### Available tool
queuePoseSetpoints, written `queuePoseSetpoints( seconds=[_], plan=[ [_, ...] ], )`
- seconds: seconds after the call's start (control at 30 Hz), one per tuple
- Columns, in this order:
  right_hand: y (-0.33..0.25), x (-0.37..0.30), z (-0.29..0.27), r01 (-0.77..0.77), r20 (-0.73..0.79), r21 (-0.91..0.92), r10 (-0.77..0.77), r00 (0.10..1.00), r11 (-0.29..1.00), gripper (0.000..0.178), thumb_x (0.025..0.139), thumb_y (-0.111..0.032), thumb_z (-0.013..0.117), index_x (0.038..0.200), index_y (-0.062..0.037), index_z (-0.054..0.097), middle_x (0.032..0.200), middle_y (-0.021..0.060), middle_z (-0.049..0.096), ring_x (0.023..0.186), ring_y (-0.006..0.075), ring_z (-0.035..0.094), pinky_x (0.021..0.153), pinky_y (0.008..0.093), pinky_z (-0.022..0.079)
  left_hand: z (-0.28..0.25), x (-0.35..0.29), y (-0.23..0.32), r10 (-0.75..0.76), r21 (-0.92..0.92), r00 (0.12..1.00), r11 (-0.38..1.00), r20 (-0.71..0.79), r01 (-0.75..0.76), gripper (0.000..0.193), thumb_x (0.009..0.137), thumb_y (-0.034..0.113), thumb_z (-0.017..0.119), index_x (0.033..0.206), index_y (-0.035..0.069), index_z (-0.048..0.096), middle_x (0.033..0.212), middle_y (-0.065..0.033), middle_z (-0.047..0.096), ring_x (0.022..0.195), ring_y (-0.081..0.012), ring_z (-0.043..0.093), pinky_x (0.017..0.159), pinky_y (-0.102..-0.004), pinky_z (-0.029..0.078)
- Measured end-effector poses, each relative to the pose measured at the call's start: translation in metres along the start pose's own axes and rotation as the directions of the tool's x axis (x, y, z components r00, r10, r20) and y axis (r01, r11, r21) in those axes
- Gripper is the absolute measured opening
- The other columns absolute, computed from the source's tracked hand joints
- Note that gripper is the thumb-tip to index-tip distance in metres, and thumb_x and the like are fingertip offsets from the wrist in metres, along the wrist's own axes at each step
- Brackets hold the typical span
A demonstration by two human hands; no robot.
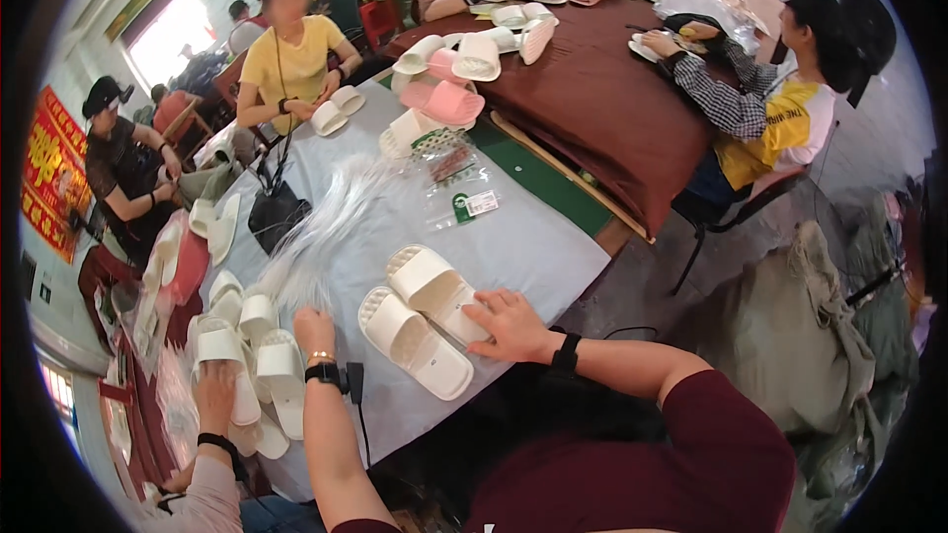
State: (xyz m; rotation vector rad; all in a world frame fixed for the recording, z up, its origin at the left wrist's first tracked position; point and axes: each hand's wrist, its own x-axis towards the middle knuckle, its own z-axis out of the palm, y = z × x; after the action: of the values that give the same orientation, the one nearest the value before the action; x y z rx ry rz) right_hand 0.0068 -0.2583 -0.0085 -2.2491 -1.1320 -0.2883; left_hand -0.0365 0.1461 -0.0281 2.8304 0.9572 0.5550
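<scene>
Fingers apart, your nearer right hand (509, 324) touches a white slipper (433, 284) slanting heel-first toward the near edge of the table (538, 255); your curled left hand's (314, 332) hold is unclear.

This is a workshop: slippers (279, 375) heap up left of the hands (509, 324), clear plastic packaging (454, 188) lies beyond them, and people (291, 64) work around the desk (538, 262).

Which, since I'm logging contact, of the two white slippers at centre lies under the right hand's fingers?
The right white slipper: the right hand covers part of its heel, whereas the left white slipper shows its heel mostly uncovered.
</scene>
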Motion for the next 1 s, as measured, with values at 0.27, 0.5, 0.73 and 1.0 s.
queuePoseSetpoints(
  seconds=[0.27, 0.5, 0.73, 1.0],
  plan=[
    [0.005, 0.000, -0.001, -0.058, -0.010, 0.190, 0.061, 0.998, 0.980, 0.048, 0.077, -0.035, 0.069, 0.115, -0.0077, 0.059, 0.120, 0.0171, 0.054, 0.109, 0.0350, 0.051, 0.089, 0.0472, 0.041, -0.043, -0.024, 0.013, -0.008, -0.199, 0.994, 0.980, -0.111, -0.015, 0.014, 0.087, 0.009, 0.055, 0.095, -0.002, 0.057, 0.082, -0.0187, 0.065, 0.074, -0.0357, 0.062, 0.068, -0.0441, 0.048],
    [-0.025, 0.059, -0.006, 0.084, -0.231, 0.397, 0.011, 0.973, 0.914, 0.032, 0.080, -0.011, 0.063, 0.111, -0.0079, 0.060, 0.108, 0.0169, 0.058, 0.099, 0.0345, 0.056, 0.085, 0.0427, 0.045, -0.114, -0.073, 0.058, -0.064, -0.489, 0.989, 0.872, -0.135, -0.010, 0.012, 0.087, 0.009, 0.056, 0.094, 0.000, 0.059, 0.073, -0.0162, 0.063, 0.064, -0.0306, 0.061, 0.061, -0.0396, 0.046],
    [-0.087, 0.117, 0.030, 0.129, -0.025, 0.538, -0.137, 0.990, 0.833, 0.046, 0.083, -0.006, 0.058, 0.128, -0.0076, 0.051, 0.098, 0.0167, 0.059, 0.090, 0.0380, 0.058, 0.077, 0.0454, 0.048, -0.123, -0.091, 0.113, 0.174, -0.557, 0.977, 0.802, -0.127, -0.215, 0.015, 0.086, 0.007, 0.055, 0.098, 0.001, 0.062, 0.075, -0.0164, 0.065, 0.064, -0.0286, 0.063, 0.059, -0.0380, 0.048],
    [-0.086, 0.132, 0.063, 0.093, 0.003, 0.599, -0.118, 0.993, 0.796, 0.018, 0.088, -0.011, 0.057, 0.101, -0.0026, 0.067, 0.090, 0.0179, 0.065, 0.084, 0.0363, 0.062, 0.075, 0.0419, 0.049, -0.121, -0.087, 0.101, 0.105, -0.764, 0.994, 0.642, 0.001, -0.067, 0.019, 0.093, 0.014, 0.053, 0.102, 0.001, 0.062, 0.081, -0.0071, 0.067, 0.074, -0.0167, 0.063, 0.066, -0.0295, 0.048]
  ],
)
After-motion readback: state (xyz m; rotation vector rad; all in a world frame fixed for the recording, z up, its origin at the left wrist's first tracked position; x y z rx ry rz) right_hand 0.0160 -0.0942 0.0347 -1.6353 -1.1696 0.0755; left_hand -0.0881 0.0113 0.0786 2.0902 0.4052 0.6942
